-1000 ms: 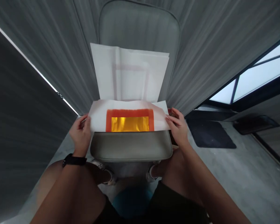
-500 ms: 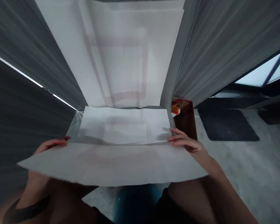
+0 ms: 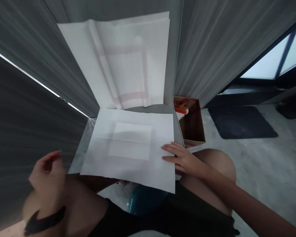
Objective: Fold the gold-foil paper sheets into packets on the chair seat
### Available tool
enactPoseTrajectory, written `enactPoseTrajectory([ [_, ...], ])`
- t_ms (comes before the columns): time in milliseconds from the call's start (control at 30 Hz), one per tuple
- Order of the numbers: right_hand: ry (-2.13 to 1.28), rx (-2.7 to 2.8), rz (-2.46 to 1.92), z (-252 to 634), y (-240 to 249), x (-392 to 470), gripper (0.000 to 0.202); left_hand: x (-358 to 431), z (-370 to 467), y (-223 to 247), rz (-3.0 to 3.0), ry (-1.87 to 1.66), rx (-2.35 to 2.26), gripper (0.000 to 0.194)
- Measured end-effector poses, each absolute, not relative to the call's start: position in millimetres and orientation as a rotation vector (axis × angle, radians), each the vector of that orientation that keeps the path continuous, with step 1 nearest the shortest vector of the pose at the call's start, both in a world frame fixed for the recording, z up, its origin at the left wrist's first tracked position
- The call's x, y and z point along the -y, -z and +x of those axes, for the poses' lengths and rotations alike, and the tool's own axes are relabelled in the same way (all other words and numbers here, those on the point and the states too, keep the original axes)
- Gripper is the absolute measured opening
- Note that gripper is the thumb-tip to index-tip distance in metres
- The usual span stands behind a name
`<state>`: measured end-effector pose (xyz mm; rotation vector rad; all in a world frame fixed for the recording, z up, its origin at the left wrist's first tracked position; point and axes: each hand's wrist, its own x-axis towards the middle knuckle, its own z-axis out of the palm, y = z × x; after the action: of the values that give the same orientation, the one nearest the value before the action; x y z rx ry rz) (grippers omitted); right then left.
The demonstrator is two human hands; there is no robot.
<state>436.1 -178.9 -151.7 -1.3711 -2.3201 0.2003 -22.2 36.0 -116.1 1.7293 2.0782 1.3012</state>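
A large white paper sheet lies on the seat of a grey chair, a faint rectangular outline showing through it. My right hand rests on the sheet's right edge, fingers stretched over the paper; its thumb is hidden. Away from the sheet, at the left, my left hand hangs in the air, blurred, its fingers loosely curved, holding nothing I can see. More white paper with a faint pinkish frame showing through leans upright against the chair back.
An open cardboard box with red and orange items stands right of the chair. Beyond it a dark mat lies on the marbled floor. Grey curtains hang on both sides. A teal rounded object sits below the sheet, between my knees.
The near part of the paper, held up by both hands before, now lies flat on the seat. My left hand has let go and moved left and down. The right fingers now lie on the sheet.
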Motion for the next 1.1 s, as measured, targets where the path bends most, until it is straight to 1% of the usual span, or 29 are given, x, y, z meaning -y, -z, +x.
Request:
enactPoseTrajectory([
  [33, -0.201, 2.329, -1.369, 436, 154, 180, 0.034, -15, -7, 111, 1.866, -1.346, -2.040, 0.027],
  [67, -0.210, 2.330, -1.375, 436, 156, 180, 0.034, 8, 12, 108, 2.072, -1.295, -1.850, 0.025],
  [100, -0.223, 2.324, -1.381, 436, 158, 180, 0.033, 30, 34, 107, 2.281, -1.155, -1.544, 0.024],
  [133, -0.237, 2.314, -1.385, 436, 161, 180, 0.031, 51, 58, 109, 2.445, -0.977, -1.201, 0.026],
  [167, -0.250, 2.299, -1.389, 436, 163, 179, 0.028, 69, 81, 113, 2.552, -0.791, -0.929, 0.034],
  [200, -0.258, 2.281, -1.391, 435, 164, 177, 0.025, 84, 101, 120, 2.646, -0.649, -0.731, 0.048],
  [233, -0.258, 2.259, -1.393, 435, 166, 175, 0.021, 95, 118, 128, 2.733, -0.588, -0.613, 0.067],
  [267, -0.252, 2.233, -1.396, 434, 167, 172, 0.018, 104, 130, 137, 2.793, -0.550, -0.553, 0.088],
  [300, -0.240, 2.201, -1.399, 432, 167, 169, 0.016, 110, 138, 146, 2.830, -0.534, -0.527, 0.103],
  [333, -0.226, 2.161, -1.400, 430, 168, 166, 0.015, 114, 142, 155, 2.851, -0.532, -0.519, 0.108],
  [367, -0.216, 2.114, -1.401, 428, 168, 162, 0.014, 117, 144, 163, 2.853, -0.553, -0.530, 0.101],
  [400, -0.212, 2.058, -1.404, 426, 168, 159, 0.015, 118, 144, 169, 2.835, -0.595, -0.557, 0.085],
  [467, -0.221, 1.944, -1.419, 421, 170, 153, 0.023, 118, 142, 174, 2.746, -0.712, -0.644, 0.043],
  [500, -0.226, 1.895, -1.430, 419, 171, 150, 0.027, 116, 142, 174, 2.680, -0.777, -0.697, 0.029],
  [533, -0.228, 1.855, -1.445, 417, 172, 147, 0.030, 114, 143, 172, 2.608, -0.838, -0.750, 0.022],
  [600, -0.206, 1.788, -1.494, 412, 177, 140, 0.031, 108, 147, 167, 2.496, -0.940, -0.849, 0.021],
  [700, -0.130, 1.673, -1.619, 406, 183, 130, 0.029, 97, 157, 162, 2.459, -1.025, -1.023, 0.027],
  [833, -0.056, 1.590, -1.776, 396, 187, 121, 0.026, 91, 162, 159, 2.470, -0.925, -1.341, 0.028],
  [933, 0.006, 1.570, -1.856, 389, 187, 118, 0.023, 92, 162, 157, 2.481, -0.828, -1.437, 0.029],
  [1033, 0.048, 1.564, -1.887, 387, 186, 118, 0.024, 93, 162, 154, 2.563, -0.810, -1.470, 0.018],
  [1067, 0.048, 1.570, -1.892, 386, 186, 117, 0.025, 92, 163, 153, 2.607, -0.820, -1.450, 0.023],
  [1100, 0.043, 1.579, -1.897, 386, 186, 117, 0.027, 91, 164, 152, 2.667, -0.823, -1.382, 0.032],
])
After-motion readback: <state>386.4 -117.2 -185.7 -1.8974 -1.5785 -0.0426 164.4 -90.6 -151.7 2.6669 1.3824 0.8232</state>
